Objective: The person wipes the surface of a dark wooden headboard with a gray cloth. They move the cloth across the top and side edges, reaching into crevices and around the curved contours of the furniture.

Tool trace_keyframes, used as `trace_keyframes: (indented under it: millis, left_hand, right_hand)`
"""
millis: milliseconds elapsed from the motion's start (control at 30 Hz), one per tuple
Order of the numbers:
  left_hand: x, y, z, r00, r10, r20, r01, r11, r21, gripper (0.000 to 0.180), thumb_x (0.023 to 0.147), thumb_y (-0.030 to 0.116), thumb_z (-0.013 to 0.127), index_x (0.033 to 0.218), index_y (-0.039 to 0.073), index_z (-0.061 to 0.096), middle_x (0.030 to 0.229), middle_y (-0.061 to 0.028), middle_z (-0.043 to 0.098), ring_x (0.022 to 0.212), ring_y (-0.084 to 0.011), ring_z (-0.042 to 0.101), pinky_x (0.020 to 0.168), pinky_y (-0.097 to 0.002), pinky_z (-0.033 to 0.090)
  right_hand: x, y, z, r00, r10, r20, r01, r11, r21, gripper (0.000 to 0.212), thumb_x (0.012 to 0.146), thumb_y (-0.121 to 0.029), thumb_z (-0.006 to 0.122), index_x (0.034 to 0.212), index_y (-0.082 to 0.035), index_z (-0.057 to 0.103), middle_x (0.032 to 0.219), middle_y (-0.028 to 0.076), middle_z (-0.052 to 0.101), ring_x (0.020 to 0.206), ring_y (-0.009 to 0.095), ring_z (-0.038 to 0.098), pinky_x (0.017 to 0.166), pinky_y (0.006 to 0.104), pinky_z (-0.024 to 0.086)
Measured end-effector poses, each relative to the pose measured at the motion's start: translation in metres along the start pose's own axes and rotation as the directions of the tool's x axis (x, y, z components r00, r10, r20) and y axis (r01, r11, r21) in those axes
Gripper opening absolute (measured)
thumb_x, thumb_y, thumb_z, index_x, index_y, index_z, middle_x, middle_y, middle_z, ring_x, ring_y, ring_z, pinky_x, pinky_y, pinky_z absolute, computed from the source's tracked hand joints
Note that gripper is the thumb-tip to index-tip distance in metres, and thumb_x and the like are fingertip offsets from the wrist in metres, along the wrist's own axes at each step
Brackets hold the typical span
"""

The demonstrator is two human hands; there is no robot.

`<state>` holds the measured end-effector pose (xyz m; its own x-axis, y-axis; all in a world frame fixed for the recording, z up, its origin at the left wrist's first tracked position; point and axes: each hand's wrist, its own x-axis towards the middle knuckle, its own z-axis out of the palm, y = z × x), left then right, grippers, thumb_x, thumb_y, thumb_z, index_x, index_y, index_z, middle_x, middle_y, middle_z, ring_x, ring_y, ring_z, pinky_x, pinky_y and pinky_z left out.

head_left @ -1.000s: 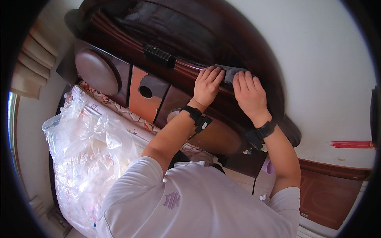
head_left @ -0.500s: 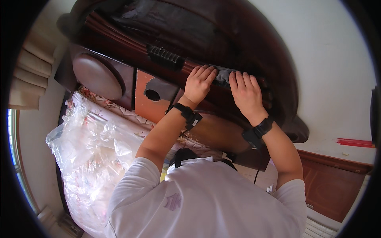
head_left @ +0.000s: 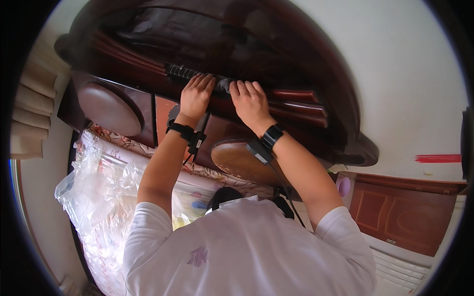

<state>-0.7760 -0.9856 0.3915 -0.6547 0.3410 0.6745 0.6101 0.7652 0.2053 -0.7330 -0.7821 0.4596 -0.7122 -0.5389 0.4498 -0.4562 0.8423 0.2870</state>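
Observation:
A grey cloth (head_left: 223,85) lies bunched on the moulded ledge of a dark, glossy wooden headboard (head_left: 291,54). My left hand (head_left: 196,96) grips its left end, fingers curled over the ledge beside a black ribbed piece (head_left: 178,72). Just to the right, my right hand (head_left: 250,102) presses on the cloth's other end with bent fingers. Only a short stretch of cloth shows between the two hands; the rest is under my fingers. Red-brown ridged mouldings (head_left: 296,96) run along the ledge to the right of my right hand.
Below the ledge are a round brown padded panel (head_left: 109,107) and a tan worn one (head_left: 242,160). Crumpled clear plastic (head_left: 98,192) covers the floral bedding at left. Beige curtains (head_left: 34,98) hang at far left. A brown wooden cabinet (head_left: 402,209) stands at right.
Both hands have slid left along the ledge with the cloth, from near its right end to the black ribbed piece. The mouldings at the right end are now uncovered.

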Motion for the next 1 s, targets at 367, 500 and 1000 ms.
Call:
trace_keyframes:
  millis: [367, 500, 1000]
  left_hand:
    - [0.002, 0.055, 0.022, 0.991, -0.121, -0.05, 0.118, 0.991, -0.061, 0.044, 0.086, 0.004, 0.061, 0.128, -0.002, 0.072, 0.133, -0.0193, 0.074, 0.127, -0.0372, 0.068, 0.113, -0.0491, 0.049]
    - [0.02, 0.124, 0.031, 0.97, -0.228, -0.082, 0.202, 0.949, -0.243, 0.056, 0.072, -0.006, 0.066, 0.127, -0.004, 0.072, 0.131, -0.0223, 0.074, 0.128, -0.0407, 0.067, 0.114, -0.0496, 0.048]
    - [0.088, 0.231, -0.006, 0.949, -0.138, -0.283, 0.0, 0.899, -0.438, 0.056, 0.068, -0.01, 0.066, 0.123, -0.003, 0.073, 0.126, -0.02, 0.075, 0.122, -0.0385, 0.07, 0.111, -0.0483, 0.053]
  right_hand:
    - [-0.02, 0.032, -0.053, 0.972, -0.184, 0.144, 0.221, 0.922, -0.317, 0.021, 0.09, -0.017, 0.063, 0.106, -0.008, 0.072, 0.092, 0.002, 0.068, 0.095, 0.018, 0.062, 0.083, 0.0324, 0.045]
    - [-0.038, 0.072, -0.11, 0.935, -0.259, 0.241, 0.348, 0.803, -0.485, 0.024, 0.091, -0.021, 0.063, 0.109, -0.008, 0.071, 0.094, 0.002, 0.067, 0.099, 0.019, 0.062, 0.086, 0.0326, 0.042]
    - [-0.148, 0.11, -0.16, 0.962, 0.255, -0.095, -0.27, 0.938, -0.217, 0.046, 0.077, -0.015, 0.082, 0.122, -0.011, 0.074, 0.105, 0.002, 0.07, 0.085, 0.023, 0.062, 0.076, 0.0402, 0.044]
